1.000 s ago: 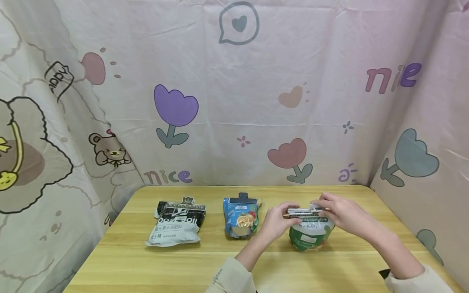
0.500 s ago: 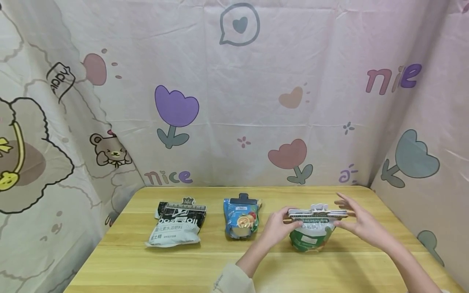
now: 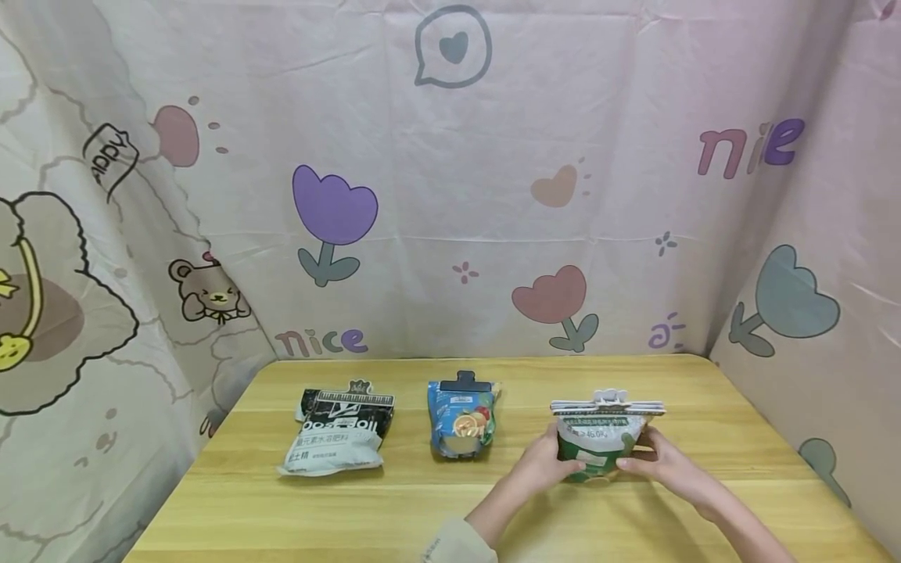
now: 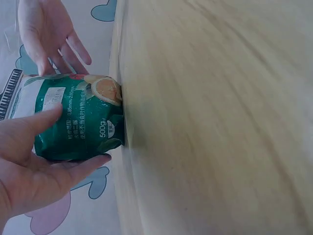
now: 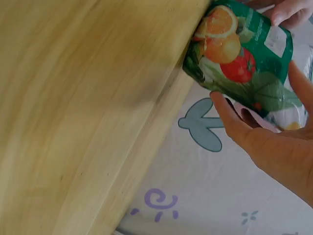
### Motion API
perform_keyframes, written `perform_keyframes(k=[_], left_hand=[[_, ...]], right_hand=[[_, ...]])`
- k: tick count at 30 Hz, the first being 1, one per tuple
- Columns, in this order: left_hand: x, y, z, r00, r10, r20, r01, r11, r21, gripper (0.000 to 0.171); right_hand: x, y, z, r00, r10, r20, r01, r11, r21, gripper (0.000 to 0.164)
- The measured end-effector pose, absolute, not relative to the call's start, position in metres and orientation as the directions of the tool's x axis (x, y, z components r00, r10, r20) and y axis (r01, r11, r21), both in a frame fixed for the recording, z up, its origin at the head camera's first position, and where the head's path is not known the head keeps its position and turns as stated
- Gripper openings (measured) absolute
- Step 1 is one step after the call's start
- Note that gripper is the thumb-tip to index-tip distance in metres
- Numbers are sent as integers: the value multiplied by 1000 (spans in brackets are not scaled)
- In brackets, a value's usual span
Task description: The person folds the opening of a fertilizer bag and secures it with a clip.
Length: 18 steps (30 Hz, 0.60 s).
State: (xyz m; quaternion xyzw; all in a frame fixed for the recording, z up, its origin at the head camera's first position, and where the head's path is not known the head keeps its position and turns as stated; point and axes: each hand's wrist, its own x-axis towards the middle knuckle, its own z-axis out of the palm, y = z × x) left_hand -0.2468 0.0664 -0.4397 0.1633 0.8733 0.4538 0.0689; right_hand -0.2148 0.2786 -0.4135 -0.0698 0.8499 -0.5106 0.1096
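Observation:
A green and white fertilizer bag [image 3: 597,447], printed with fruit and vegetables, stands upright on the right of the table. A long white clip [image 3: 608,407] with a piano-key pattern spans its top. My left hand [image 3: 540,463] holds the bag's left side, thumb across the front and fingers along the edge, as the left wrist view shows. From the other side my right hand [image 3: 665,467] holds it, thumb at the front. In the right wrist view, the right fingers [image 5: 234,117] lie against the bag's side, near its printed tomato.
Left on the wooden table [image 3: 394,516] lies a black and white bag [image 3: 338,438] under a piano-key clip [image 3: 357,392]. A blue fruit-printed bag [image 3: 461,422] with a dark clip [image 3: 466,383] stands mid-table. A patterned curtain [image 3: 450,195] hangs behind and at both sides.
Both hands have left the clip at the top of the fertilizer bag and moved down to its lower sides. The right hand opened away from the clip before coming back to the bag.

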Motion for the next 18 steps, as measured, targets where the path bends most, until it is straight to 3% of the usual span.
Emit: perform_keyframes(k=[10,18], left_hand=[[-257,69,-440,-947,322,3,164,477,864,54],[-264,73,-444,-977,213,6,73,308,948,46]], right_hand=[[-235,278,-410,-949,-271,-159,39,400,-916,81],[-251,273,-416,-942,-296,-155,50,334,-941,84]])
